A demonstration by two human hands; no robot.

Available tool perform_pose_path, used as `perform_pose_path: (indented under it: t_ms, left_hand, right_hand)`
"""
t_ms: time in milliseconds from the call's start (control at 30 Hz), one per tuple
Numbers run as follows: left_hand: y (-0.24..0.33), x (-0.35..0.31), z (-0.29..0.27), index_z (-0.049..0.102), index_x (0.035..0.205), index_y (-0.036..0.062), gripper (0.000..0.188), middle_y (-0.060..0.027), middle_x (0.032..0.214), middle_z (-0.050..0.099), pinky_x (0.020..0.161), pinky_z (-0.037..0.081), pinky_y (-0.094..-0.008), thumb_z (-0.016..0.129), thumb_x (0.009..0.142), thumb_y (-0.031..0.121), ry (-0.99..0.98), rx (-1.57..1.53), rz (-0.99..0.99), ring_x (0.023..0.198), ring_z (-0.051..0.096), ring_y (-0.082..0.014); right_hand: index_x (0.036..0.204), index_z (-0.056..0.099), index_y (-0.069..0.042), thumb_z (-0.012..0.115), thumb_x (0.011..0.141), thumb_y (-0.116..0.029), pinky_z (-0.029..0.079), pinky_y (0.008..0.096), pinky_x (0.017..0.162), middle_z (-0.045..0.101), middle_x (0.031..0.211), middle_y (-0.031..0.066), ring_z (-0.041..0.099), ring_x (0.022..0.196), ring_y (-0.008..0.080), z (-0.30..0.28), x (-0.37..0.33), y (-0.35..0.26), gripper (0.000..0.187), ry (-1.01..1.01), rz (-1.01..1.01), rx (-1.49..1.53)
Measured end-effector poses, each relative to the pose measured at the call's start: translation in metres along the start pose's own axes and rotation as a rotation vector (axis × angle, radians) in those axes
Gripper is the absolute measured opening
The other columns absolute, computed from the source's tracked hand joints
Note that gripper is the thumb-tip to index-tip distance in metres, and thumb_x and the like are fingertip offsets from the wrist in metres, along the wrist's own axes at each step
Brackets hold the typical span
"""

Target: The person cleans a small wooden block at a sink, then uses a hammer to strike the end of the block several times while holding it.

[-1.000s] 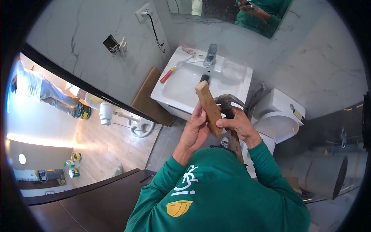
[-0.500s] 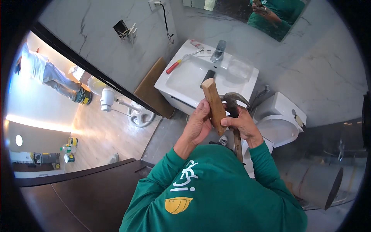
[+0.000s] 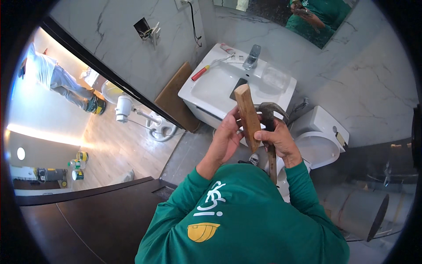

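Observation:
Before my chest a squared wooden block (image 3: pixel 247 115) is held at a tilt, its pale cut end uppermost. My left hand (image 3: pixel 224 140) grips its left side, with some fingertips hidden behind the wood. In my right hand (image 3: pixel 282 141) is a claw hammer (image 3: pixel 268 110), head up, its worn handle hanging below my palm. The right thumb also presses on the block's lower part, so wood and hammer sit side by side. Beyond them a white washbasin (image 3: pixel 211 91) holds a dark rectangular object (image 3: pixel 238 89). A paint roller frame with a red handle (image 3: pixel 200 73) lies on its left rim.
At my right stand a white toilet (image 3: pixel 317 147) and a large clear-wrapped cylinder (image 3: pixel 358 213). A brown board (image 3: pixel 176 94) leans beside the basin. Left, past the dark door (image 3: pixel 88 220), are a white stand fan (image 3: pixel 124 108), several tubs and another person (image 3: pixel 61 79).
The view has shifted slightly. My left hand has moved a little down along the block, and the block stands slightly higher and more upright. The hammer stays in my right hand.

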State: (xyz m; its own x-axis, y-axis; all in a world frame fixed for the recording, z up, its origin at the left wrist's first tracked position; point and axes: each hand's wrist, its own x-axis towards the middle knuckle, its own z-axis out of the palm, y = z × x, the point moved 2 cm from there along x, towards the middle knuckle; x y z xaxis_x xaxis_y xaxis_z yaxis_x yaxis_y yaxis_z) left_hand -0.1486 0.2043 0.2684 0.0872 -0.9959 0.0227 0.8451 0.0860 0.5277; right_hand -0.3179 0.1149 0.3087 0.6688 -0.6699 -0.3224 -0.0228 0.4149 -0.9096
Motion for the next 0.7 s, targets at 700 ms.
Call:
perform_pose_path:
  t_ms: [700]
  left_hand:
    - [0.029, 0.014, -0.014, 0.053, 0.129, 0.0005, 0.061, -0.0133, 0.112, 0.064, 0.092, 0.057, -0.0425, 0.035, 0.113, 0.056, 0.359, -0.109, 0.297, 0.103, 0.064, -0.0250]
  right_hand:
    - [0.126, 0.062, -0.004, 0.064, 0.106, -0.018, 0.053, 0.0369, 0.067, 0.067, 0.101, 0.0156, 0.069, 0.073, 0.0274, 0.051, -0.038, 0.002, 0.024, 0.145, -0.923, -0.812]
